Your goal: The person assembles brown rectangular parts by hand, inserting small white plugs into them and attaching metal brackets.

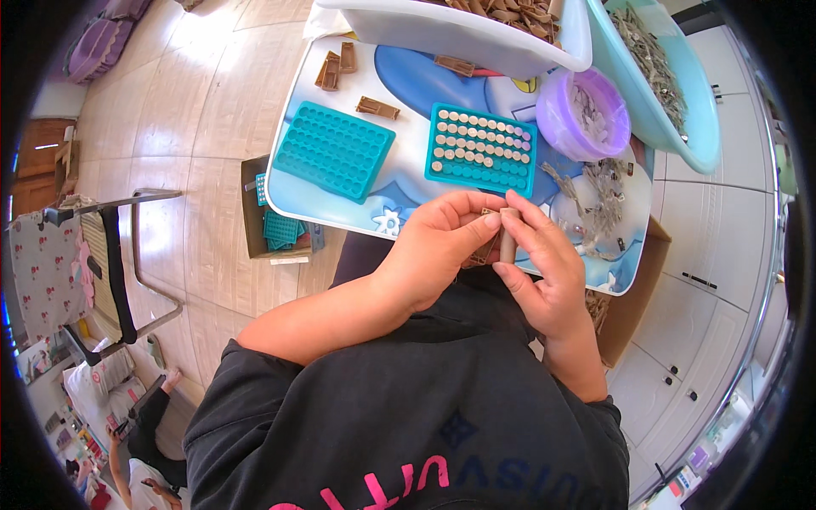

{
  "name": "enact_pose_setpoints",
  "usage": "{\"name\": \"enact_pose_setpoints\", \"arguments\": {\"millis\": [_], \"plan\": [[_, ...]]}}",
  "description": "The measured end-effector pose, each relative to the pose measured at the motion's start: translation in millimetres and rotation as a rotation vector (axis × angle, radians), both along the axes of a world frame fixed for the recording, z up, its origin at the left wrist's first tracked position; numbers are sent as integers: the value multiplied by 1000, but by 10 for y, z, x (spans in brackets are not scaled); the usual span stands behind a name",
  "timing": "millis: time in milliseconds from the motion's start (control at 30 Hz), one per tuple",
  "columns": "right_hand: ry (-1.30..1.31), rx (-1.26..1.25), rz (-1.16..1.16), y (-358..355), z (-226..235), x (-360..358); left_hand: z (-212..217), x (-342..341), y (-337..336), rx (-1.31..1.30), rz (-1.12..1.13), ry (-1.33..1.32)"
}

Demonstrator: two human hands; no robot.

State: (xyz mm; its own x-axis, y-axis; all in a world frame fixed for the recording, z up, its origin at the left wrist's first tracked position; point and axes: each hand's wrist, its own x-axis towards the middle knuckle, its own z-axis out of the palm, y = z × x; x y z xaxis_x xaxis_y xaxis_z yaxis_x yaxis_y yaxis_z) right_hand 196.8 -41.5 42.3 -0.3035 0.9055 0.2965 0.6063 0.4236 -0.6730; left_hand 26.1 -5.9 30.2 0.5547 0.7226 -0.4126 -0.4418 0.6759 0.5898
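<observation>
My left hand (438, 242) is closed on a brown plastic casing (483, 253), mostly covered by the fingers. My right hand (548, 268) pinches a beige, tube-like piece (508, 245) right against the casing. Both hands meet just off the table's near edge. Beyond them lies a teal tray (510, 180) partly filled with rows of small round silvery pieces. To its left a second teal tray (333, 151) shows only bare round hollows. Several similar brown casings (377, 108) lie loose near the trays.
The table (293, 206) has a blue-and-white pattern. A white bin (476, 34) of brown parts, a purple bowl (552, 127) and a light-blue tub (701, 127) crowd its far side. Wired parts (599, 204) are heaped at right. Boxes (253, 229) stand below; another person (153, 476) is at lower left.
</observation>
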Motion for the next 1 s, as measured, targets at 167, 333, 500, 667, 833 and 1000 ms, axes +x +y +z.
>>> {"name": "enact_pose_setpoints", "arguments": {"millis": [167, 333, 500, 667, 833, 1000], "plan": [[197, 20, -156, -58, -12, -19, 3, 52, -29, -47, -24, 39], [164, 16, -111, -26, -20, -97, 32, 39, -26, -86, -29, -20], [155, 10, -111, -12, -5, -121, -3, 29, -34, -75, -27, -61], [147, 6, -99, -9, -28, -125, 20, 42, -42, -82, -13, -59], [109, 23, -90, 6, -14, -140, 20, 30, -42, -84, -21, -60], [55, 27, -102, -14, -14, -124, 10, 61, -62, 42, -76, 33]]}}
